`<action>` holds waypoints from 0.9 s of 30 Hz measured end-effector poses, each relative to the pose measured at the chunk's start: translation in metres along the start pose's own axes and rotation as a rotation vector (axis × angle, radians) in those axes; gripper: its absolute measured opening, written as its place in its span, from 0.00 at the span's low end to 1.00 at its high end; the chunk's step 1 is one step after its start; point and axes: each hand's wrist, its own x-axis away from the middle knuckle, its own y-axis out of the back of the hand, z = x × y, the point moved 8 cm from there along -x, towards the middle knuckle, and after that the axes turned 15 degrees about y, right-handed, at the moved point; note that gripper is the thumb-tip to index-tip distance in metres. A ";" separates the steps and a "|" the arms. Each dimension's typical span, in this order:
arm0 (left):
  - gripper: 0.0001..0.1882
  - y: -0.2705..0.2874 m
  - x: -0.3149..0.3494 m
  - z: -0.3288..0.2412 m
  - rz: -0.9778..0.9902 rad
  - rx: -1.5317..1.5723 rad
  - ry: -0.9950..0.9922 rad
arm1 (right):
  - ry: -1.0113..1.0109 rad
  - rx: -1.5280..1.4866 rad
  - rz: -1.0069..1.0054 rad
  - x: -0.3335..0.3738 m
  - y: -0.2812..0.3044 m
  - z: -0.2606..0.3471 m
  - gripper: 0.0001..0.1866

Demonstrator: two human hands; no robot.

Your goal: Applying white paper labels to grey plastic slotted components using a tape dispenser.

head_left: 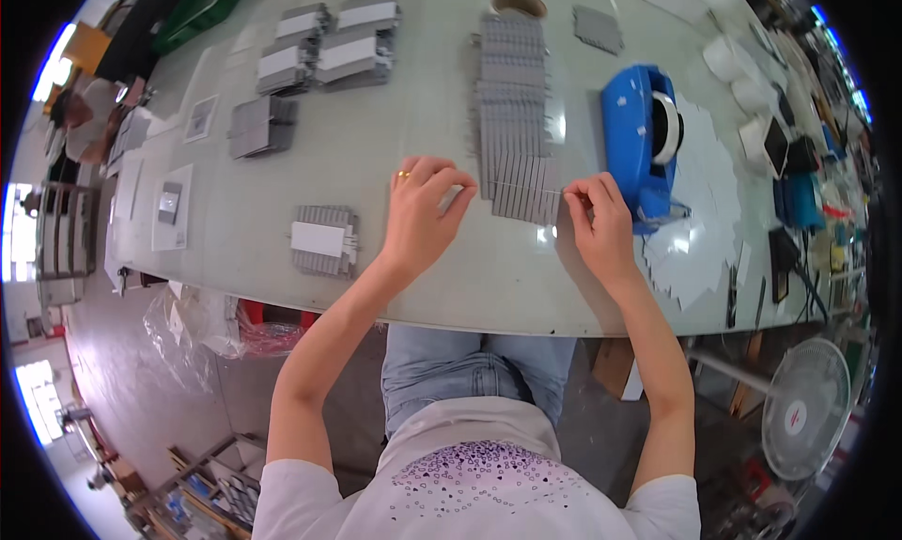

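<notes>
Jeans [451, 360], 1 ring [404, 175] and a white shirt [479, 502] dotted purple are worn.

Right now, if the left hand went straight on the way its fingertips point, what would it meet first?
Probably the near end of the row of grey slatted pieces, just right of the left hand; depth is unclear, so it might pass above.
</notes>
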 end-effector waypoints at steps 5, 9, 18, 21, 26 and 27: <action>0.05 0.007 0.036 -0.016 0.100 0.007 0.062 | -0.085 0.019 0.038 0.038 0.013 0.007 0.01; 0.08 0.008 0.063 -0.023 0.175 -0.038 0.071 | -0.161 0.051 0.069 0.071 0.026 0.015 0.02; 0.25 -0.041 0.083 -0.064 0.411 -0.268 -0.120 | -0.177 0.291 0.079 0.119 0.079 0.026 0.10; 0.27 -0.050 0.085 -0.063 0.450 -0.359 -0.156 | -0.230 0.606 0.036 0.130 0.111 0.008 0.23; 0.29 -0.032 0.098 -0.055 0.414 -0.421 -0.142 | -0.123 0.720 0.259 0.138 0.088 0.033 0.28; 0.29 -0.027 0.103 -0.052 0.408 -0.463 -0.122 | -0.124 0.710 0.308 0.144 0.080 0.046 0.29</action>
